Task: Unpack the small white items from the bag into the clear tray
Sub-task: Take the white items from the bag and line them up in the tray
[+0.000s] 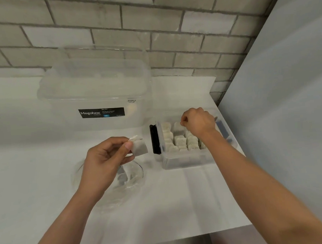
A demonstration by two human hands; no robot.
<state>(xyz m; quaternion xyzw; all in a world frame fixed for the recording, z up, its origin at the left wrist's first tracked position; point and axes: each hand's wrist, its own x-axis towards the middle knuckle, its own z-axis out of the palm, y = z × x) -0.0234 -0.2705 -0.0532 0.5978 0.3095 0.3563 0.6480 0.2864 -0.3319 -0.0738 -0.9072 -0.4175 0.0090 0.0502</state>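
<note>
white sachet [140, 148] pinched in left hand [104, 159] above clear bag [122, 179] mid-desk | second sachet [178, 129] gripped by right hand [198, 122], going into clear tray [187, 160] near desk's [180, 205] right edge | risk: packed rows resist, sachet crumples or neighbours tip; light bag may slide unheld

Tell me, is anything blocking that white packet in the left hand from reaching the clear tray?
Nothing visible does. The white packet in the left hand sits just left of the clear tray, open-topped; only its black latch lies between.
</note>
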